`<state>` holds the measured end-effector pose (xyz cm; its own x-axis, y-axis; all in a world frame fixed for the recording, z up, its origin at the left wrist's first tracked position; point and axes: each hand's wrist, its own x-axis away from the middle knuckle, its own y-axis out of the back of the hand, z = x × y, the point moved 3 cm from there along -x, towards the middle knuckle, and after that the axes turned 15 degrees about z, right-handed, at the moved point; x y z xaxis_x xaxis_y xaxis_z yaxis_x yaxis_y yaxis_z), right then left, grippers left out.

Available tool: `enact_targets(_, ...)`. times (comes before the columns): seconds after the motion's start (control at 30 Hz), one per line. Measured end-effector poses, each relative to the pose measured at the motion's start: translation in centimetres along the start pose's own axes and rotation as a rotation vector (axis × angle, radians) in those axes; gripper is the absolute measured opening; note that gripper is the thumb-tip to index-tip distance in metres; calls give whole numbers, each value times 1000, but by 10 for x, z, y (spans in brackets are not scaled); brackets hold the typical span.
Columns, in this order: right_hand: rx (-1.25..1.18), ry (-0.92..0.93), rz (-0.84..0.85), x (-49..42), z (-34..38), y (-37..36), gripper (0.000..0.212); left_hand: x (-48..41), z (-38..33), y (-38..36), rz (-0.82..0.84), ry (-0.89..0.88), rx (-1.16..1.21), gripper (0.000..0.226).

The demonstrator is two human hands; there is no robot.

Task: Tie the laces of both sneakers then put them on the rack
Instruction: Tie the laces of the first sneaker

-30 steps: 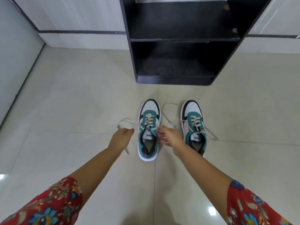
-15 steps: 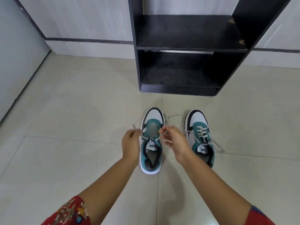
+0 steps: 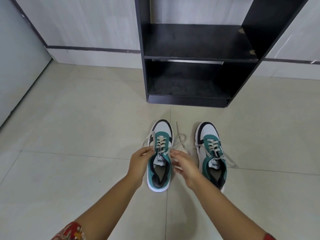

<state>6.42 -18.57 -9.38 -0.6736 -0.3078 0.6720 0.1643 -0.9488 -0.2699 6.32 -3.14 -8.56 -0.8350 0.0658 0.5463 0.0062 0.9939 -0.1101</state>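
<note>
Two teal, white and black sneakers stand side by side on the floor, toes toward the rack. My left hand point(image 3: 141, 161) pinches the left lace end of the left sneaker point(image 3: 160, 160), beside its tongue. On the other side of that tongue, my right hand point(image 3: 184, 164) grips the other lace end, which curls out to the right. The right sneaker point(image 3: 212, 153) stands untouched with its grey laces lying loose across the floor. The black rack point(image 3: 194, 54) stands just beyond the shoes with two bare shelves.
Pale floor tiles point(image 3: 78, 135) spread around the shoes. A white wall with a dark stripe point(image 3: 93, 48) runs behind the rack. A grey panel point(image 3: 19, 54) lines the left side.
Both hands have drawn in from wide apart to either side of the left sneaker's tongue, bringing the lace ends with them. My view has tilted upward, showing more of the rack.
</note>
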Motion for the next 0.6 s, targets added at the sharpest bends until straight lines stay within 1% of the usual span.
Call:
enact_targets(0.1, 70, 53, -55, -4, 10, -3, 14, -3, -3, -2, -5, -27, -52, 12)
enact_targets(0.17, 64, 50, -74, -9, 14, -5, 8, -6, -5, -1, -40, -51, -60, 8)
enact_targets(0.37, 1, 50, -95, -21, 10, -8, 18, -9, -4, 9, -123, -69, -96, 11)
enact_targets(0.43, -15, 76, -140, -19, 9, 1, 22, -9, -2, 14, -159, -57, -33, 10)
enact_targets(0.6, -56, 95, -276, -16, 1, 24, 27, -9, 17, 26, -253, 48, 265, 5)
